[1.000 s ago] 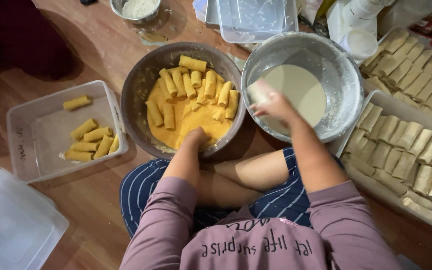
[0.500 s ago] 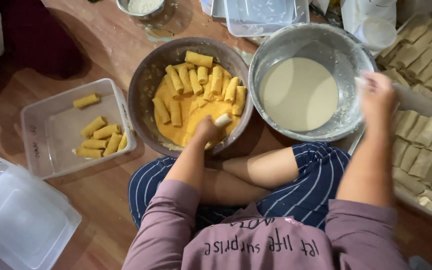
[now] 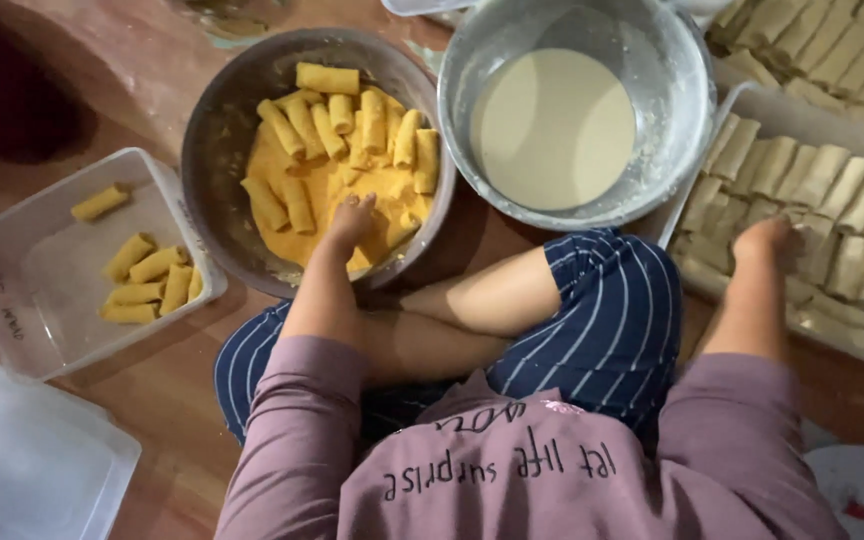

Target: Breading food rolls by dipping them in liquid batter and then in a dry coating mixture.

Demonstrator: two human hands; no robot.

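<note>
Since the earlier frames the right hand (image 3: 767,238) has left the batter bowl (image 3: 687,95) and come down onto the tray of pale rolls (image 3: 857,345) at the person's right, while the left hand (image 3: 352,218) stays in the crumb bowl (image 3: 214,150).

The right grip is curled down among the uncoated rolls (image 3: 812,195); whether the fingers have closed on one I cannot tell, since they are partly buried between the rows. The left grip is loosely spread, pressing into the orange crumbs (image 3: 297,180) without clearly clamping a piece; coated rolls (image 3: 337,120) lie fanned along the far side of that bowl.

To do this well, I judge it best to keep one hand for the wet batter and the other for the dry crumbs, lift a single roll from the nearest row without crushing its neighbours, and turn each piece fully in the crumbs so that no pale patch shows.

At the left, a clear rectangular plastic box (image 3: 12,300) on the wooden floor (image 3: 152,385) holds a few finished yellow rolls (image 3: 147,280); there is small dark handwriting on its near wall. A frosted lid or second box (image 3: 22,460) lies at the lower left. The person's mauve shirt (image 3: 512,470) carries a line of dark print.
</note>
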